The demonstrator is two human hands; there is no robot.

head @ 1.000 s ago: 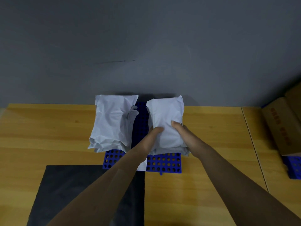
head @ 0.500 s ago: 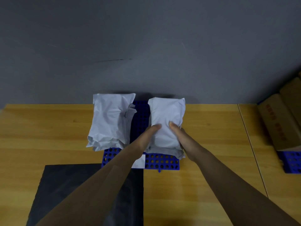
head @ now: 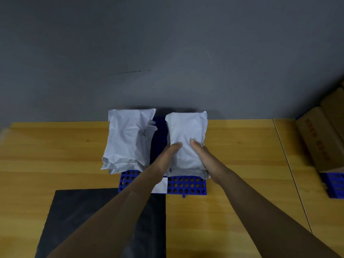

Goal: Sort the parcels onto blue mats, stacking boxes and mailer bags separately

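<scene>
Clamping the top mailer bag (head: 186, 131) from both sides, your left hand (head: 166, 158) and right hand (head: 203, 158) each lay a thumb on its upper face. The other fingers run down its flanks out of sight, so both hands are grasping it. The bag sits over the right half of the blue mat (head: 186, 188), on at least one lower bag (head: 188, 173) whose crumpled edge shows beneath.

On the mat's left half, a second pile of mailer bags (head: 126, 138) overhangs the mat's left edge, with a strip of bare mat between the piles. A white label (head: 160, 186) lies at the mat's near edge by your left wrist. A black sheet (head: 83, 220) begins just in front of the mat's near left corner, and cardboard boxes (head: 320, 142) stand well to its right.

Watch the release — these bags look slick and pillowy. If you let go with the top one off-centre, it will likely slide off the lower bag toward the mat's right edge. Drawing your left hand back carelessly could also drag the label or nudge the neighbouring pile.
</scene>
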